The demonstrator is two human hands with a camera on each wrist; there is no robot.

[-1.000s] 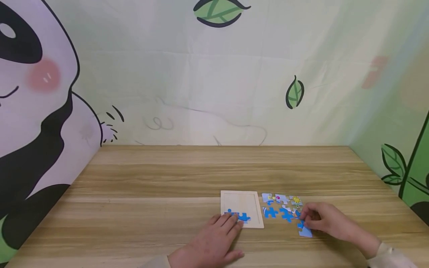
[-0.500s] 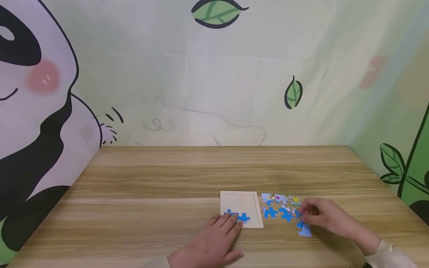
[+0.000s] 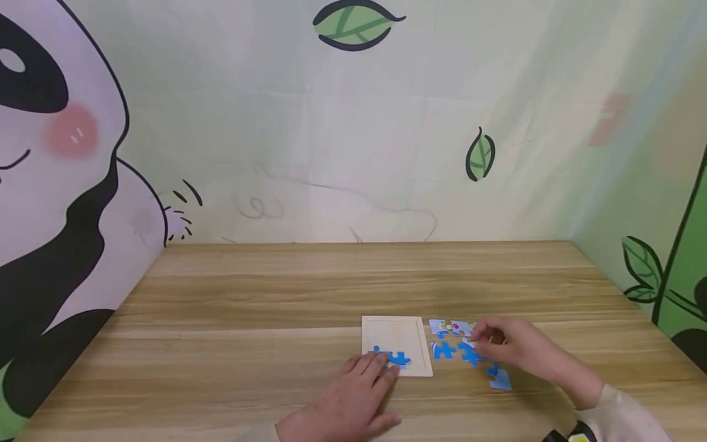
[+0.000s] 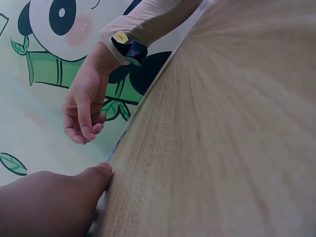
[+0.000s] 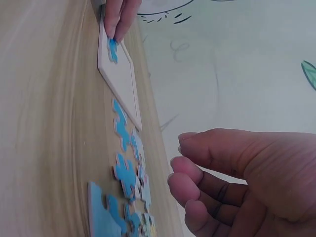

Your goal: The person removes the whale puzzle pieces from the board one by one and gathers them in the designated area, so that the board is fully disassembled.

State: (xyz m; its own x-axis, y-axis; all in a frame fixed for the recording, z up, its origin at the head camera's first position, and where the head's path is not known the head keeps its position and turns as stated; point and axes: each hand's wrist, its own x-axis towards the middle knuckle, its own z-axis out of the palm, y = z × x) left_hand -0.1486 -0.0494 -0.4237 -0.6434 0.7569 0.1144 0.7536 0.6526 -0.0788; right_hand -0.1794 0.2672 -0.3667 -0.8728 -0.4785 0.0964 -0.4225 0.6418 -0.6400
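A square wooden puzzle tray (image 3: 394, 331) lies on the table with joined blue puzzle pieces (image 3: 400, 358) along its near side. My left hand (image 3: 350, 396) rests flat with its fingertips on those pieces and the tray's near edge. Right of the tray lie several loose jigsaw pieces, among them a blue one (image 3: 444, 350) and a pale-blue corner piece (image 3: 501, 379). My right hand (image 3: 521, 350) hovers over the loose pieces, covering some of them in the head view. In the right wrist view its fingers (image 5: 185, 177) curl loosely, with nothing between thumb and fingertips.
The wood-grain table (image 3: 248, 294) meets a backdrop (image 3: 265, 123) printed with a panda and leaves. A dark band with a yellow mark (image 4: 129, 48) sits on my right wrist.
My right hand has shifted left and slightly away from me over the loose pieces, leaving the corner piece more exposed. The left hand stays in place on the tray.
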